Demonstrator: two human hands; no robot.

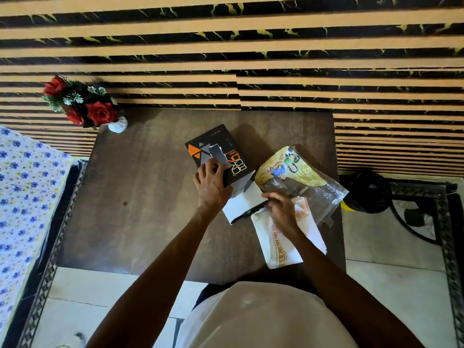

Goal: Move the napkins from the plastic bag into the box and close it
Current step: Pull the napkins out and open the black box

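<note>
Box (221,156): a black carton with orange and grey triangles lay flat near the middle of the brown table (140,197); its near end stood open, with a white flap (242,203) folded out toward the person.
Left hand (212,183): rested on the near left corner of the box, fingers curled over its edge and gripping it.
Right hand (280,205): lay just right of the box's open flap, fingers bent and pinching the top of the napkins at the mouth of the bag.
Napkins (283,243): white sheets with an orange patterned band, spread on the table right of and nearer than the box, partly under the right wrist; their far end touched the flap.
Plastic bag (308,187): clear, crumpled, with a yellow printed picture, lay directly right of the box, touching it.
Vase of red flowers (82,106): stood at the table's far left corner, well apart from the box.
</note>
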